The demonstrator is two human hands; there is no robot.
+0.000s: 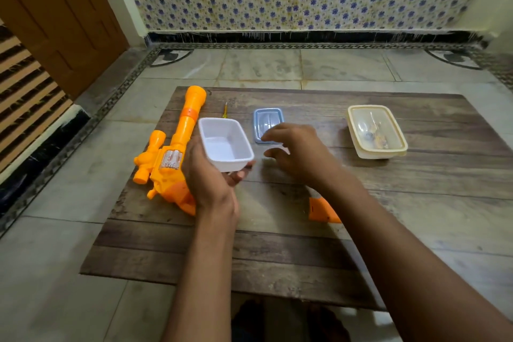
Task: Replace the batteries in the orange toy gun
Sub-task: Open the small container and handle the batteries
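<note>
The orange toy gun lies on the left side of a wooden board, barrel pointing away from me. My left hand holds an empty white rectangular tub just above the board, beside the gun. My right hand hovers to the right of the tub with curled fingers; what they hold, if anything, cannot be made out. An orange battery cover lies partly hidden under my right forearm. A small yellow-handled screwdriver lies behind the tub.
A blue lid lies flat behind my right hand. A cream lidded box holding small items stands at the board's right. The board rests on a tiled floor, with a wooden door at the left and a patterned wall behind.
</note>
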